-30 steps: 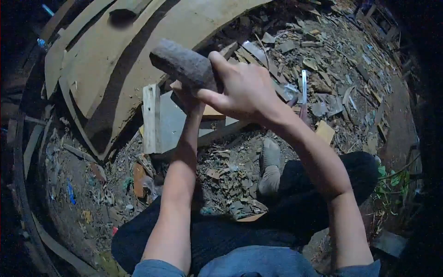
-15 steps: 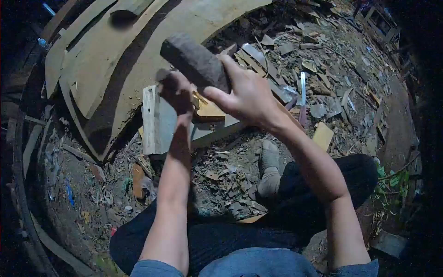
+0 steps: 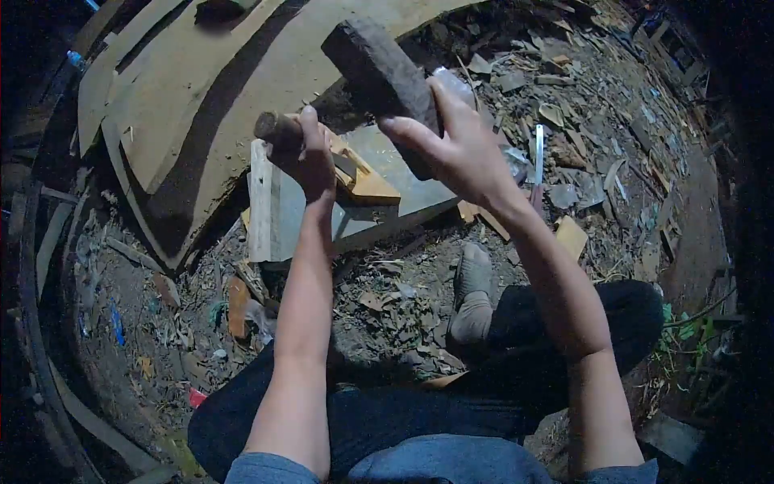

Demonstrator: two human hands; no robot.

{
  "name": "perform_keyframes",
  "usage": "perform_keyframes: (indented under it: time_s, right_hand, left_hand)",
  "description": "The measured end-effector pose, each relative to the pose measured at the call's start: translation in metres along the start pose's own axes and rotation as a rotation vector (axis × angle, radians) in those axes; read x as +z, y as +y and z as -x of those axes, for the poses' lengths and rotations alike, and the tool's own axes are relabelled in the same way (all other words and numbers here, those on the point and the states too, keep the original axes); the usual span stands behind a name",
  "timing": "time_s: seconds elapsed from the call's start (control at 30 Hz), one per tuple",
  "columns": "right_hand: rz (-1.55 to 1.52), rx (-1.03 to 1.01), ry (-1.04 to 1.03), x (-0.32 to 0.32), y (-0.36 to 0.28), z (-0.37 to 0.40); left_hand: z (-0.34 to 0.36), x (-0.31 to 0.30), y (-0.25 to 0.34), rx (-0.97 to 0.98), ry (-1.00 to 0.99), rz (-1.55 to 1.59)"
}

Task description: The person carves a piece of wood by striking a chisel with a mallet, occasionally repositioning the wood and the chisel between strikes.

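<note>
My left hand (image 3: 310, 153) is wrapped round a chisel (image 3: 272, 127); the blunt end of its round wooden handle sticks out at the left, and its dark metal blade lies over a yellowish wood piece (image 3: 377, 188). My right hand (image 3: 468, 149) grips a thick dark wooden block (image 3: 383, 73) near its lower end, raised above and to the right of the chisel, apart from it. Beneath the wood piece is a flat grey board (image 3: 427, 194), with a pale wooden strip (image 3: 260, 206) along its left end. Part of the wood piece is hidden by my left hand.
Large curved wood slabs (image 3: 173, 97) lie at the upper left. Wood chips and scraps (image 3: 564, 121) cover the ground, with a thin metal strip (image 3: 538, 153) upright among them. My foot (image 3: 472, 294) rests just in front of the board.
The wooden block has risen up and right with my right hand, away from the chisel. My left hand shifted slightly; the chisel handle and wood piece now show more clearly.
</note>
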State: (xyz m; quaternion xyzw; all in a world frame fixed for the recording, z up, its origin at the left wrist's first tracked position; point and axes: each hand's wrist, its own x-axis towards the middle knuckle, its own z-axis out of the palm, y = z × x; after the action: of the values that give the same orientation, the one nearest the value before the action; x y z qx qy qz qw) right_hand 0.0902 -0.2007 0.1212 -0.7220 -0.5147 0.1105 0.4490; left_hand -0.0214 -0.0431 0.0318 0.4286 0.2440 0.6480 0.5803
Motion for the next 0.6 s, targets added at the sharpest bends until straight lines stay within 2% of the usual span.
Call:
perform_keyframes:
  time_s: [0.13,0.27,0.33,0.4,0.43,0.47,0.5,0.53,0.6]
  right_hand:
    - [-0.013,-0.032,0.039,0.008,0.007,-0.002]
    - [-0.004,-0.001,-0.021,0.007,0.003,-0.001]
    - [0.003,-0.012,-0.033,0.007,0.0,0.0]
    - [-0.161,0.046,-0.089,0.006,-0.008,0.001]
    - [-0.164,0.045,-0.092,0.005,-0.013,0.0]
    - [-0.164,-0.035,-0.039,0.003,-0.02,0.0]
    - [-0.163,-0.113,0.014,0.0,-0.027,0.0]
    - [-0.162,-0.11,0.012,-0.005,-0.035,0.001]
    - [-0.199,-0.282,0.004,-0.013,-0.05,0.004]
  left_hand:
    - [0.005,0.001,-0.001,0.07,-0.034,-0.018]
    - [0.004,0.0,-0.006,0.082,-0.041,-0.089]
    - [0.005,0.0,-0.009,0.181,-0.108,-0.121]
    - [0.008,0.0,-0.004,0.163,-0.15,-0.122]
    - [0.011,0.005,-0.001,0.235,-0.107,-0.22]
    - [0.013,0.008,0.002,0.304,-0.064,-0.317]
    - [0.009,0.004,-0.001,0.274,-0.098,-0.456]
    - [0.013,0.005,-0.001,0.271,-0.098,-0.457]
    - [0.021,0.013,0.003,0.287,-0.017,-0.313]
